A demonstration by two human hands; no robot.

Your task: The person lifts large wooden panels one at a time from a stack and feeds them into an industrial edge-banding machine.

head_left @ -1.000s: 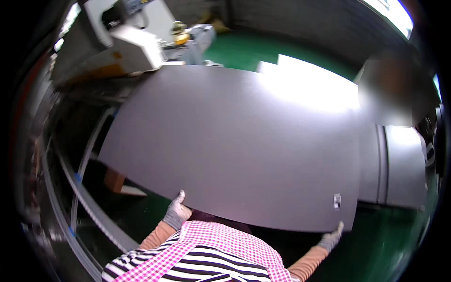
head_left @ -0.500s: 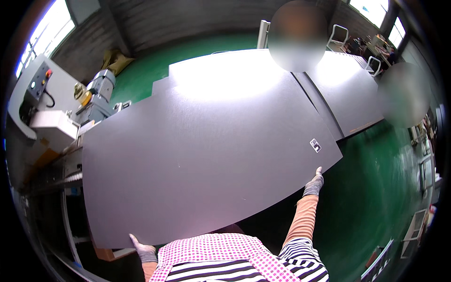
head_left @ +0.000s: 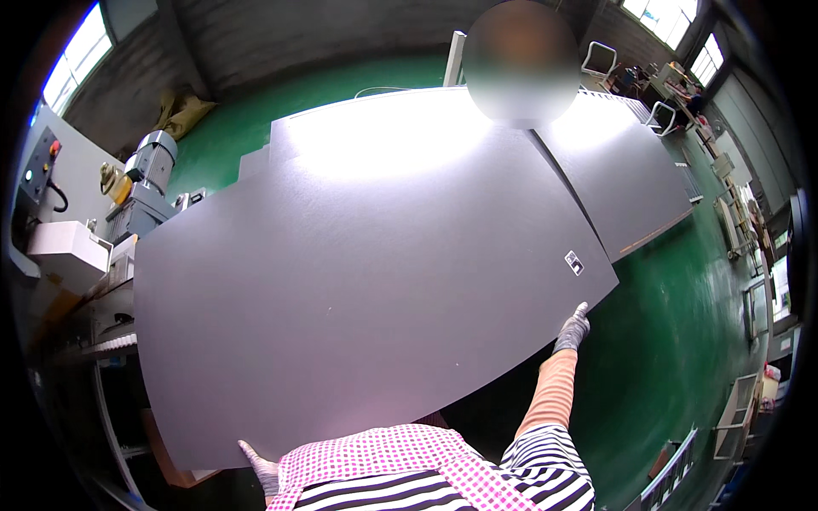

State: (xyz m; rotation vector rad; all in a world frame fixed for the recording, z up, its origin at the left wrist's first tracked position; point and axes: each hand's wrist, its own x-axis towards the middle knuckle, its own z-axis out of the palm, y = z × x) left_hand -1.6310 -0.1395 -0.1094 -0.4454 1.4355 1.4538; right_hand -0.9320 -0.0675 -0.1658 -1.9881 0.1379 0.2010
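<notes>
A large flat grey panel stretches out in front of me, with a small black-and-white sticker near its right corner. My left hand, in a pale glove, is closed on the near left edge, thumb on top. My right hand, gloved too, is closed on the near edge close to the right corner, thumb lying on the top face. The fingers of both hands are hidden beneath the panel. Just beyond the panel's right edge lies another grey panel, a dark line between the two.
At left stand a white machine with a control box and a grey motor. A brown board shows under the panel's left corner. A round blur hides part of the far edge. Racks line the green floor's right side.
The view has shifted a little. The panel's right edge has come nearer the other panel, covering the strip that showed between them. Both hands keep their hold on the near edge.
</notes>
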